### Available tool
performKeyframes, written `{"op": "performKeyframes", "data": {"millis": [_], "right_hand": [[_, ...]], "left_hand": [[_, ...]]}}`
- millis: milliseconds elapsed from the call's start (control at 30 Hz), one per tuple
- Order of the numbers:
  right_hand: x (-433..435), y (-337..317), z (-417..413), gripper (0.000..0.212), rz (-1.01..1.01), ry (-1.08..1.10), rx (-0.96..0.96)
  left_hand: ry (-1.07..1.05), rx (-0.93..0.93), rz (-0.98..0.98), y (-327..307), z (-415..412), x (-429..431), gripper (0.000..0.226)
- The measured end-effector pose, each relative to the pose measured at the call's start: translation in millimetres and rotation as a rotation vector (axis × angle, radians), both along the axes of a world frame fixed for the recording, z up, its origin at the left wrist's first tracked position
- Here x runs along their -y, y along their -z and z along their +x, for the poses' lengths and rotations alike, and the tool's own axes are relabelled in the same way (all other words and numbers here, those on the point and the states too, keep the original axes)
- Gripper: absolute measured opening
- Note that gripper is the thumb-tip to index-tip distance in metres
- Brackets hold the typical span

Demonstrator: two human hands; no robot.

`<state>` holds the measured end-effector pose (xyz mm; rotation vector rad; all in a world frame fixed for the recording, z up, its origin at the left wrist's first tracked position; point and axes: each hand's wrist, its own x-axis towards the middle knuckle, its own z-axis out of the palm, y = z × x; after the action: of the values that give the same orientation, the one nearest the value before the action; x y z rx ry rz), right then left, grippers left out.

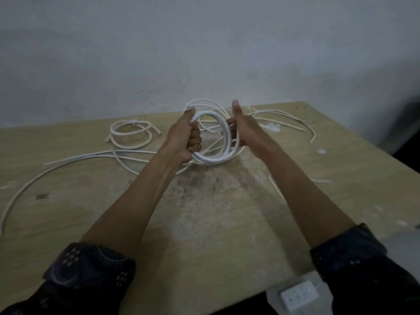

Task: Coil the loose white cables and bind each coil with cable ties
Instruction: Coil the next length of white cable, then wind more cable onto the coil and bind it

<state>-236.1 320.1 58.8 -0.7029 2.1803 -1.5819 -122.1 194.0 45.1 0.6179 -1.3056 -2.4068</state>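
I hold a round coil of white cable (223,137) upright above the middle of the wooden table (204,223). My left hand (185,137) is fisted on the coil's left side. My right hand (242,126) cups the right side with the thumb raised and the fingers behind the loops. A tail of the same cable runs down from the coil onto the table. A smaller bound coil (131,133) lies flat at the back left. Long loose white cables (75,159) sweep across the left of the table, and more loose cables (284,117) lie at the back right.
A grey wall stands just behind the table's far edge. A white power strip (298,294) sits below the table's near right edge. White paint spots (321,151) mark the table on the right, and a short white strip (320,180) lies near my right forearm.
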Motion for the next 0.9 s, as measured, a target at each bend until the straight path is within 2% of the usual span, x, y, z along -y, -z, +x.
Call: {"op": "performKeyframes", "data": {"millis": [100, 167, 233, 300, 467, 500, 567, 633, 700, 800, 900], "right_hand": [[-63, -11, -28, 0.057, 0.386, -0.007, -0.261], [-97, -18, -35, 0.049, 0.814, -0.182, -0.426], [-111, -14, -32, 0.049, 1.144, -0.341, -0.459], [-110, 0, -30, 0.05, 1.196, -0.381, -0.46], [-99, 7, -36, 0.022, 0.985, -0.428, -0.534], [-98, 0, -33, 0.018, 0.886, -0.447, -0.555], [-89, -18, -18, 0.014, 0.477, -0.457, -0.513], [-72, -35, 8, 0.01, -0.059, -0.459, -0.283], [-44, -49, 31, 0.007, -0.483, -0.475, -0.059], [5, -63, 59, 0.015, -0.815, -0.429, 0.207], [42, -66, 78, 0.012, -1.011, -0.391, 0.544]], "left_hand": [[0.011, -0.005, 0.027, 3, -4, -2, 0.05], [-0.008, -0.009, 0.07, 3, -7, 0, 0.05], [-0.047, -0.023, 0.118, 3, -9, 2, 0.05], [-0.075, -0.041, 0.156, 1, -10, 4, 0.05], [-0.141, -0.151, 0.277, -13, -1, 21, 0.055], [-0.161, -0.187, 0.306, -19, 3, 27, 0.057], [-0.215, -0.267, 0.336, -32, 13, 38, 0.056], [-0.297, -0.35, 0.338, -44, 24, 48, 0.053], [-0.38, -0.438, 0.344, -52, 35, 58, 0.051], [-0.488, -0.543, 0.355, -59, 52, 72, 0.048], [-0.576, -0.614, 0.396, -64, 63, 81, 0.049]]}}
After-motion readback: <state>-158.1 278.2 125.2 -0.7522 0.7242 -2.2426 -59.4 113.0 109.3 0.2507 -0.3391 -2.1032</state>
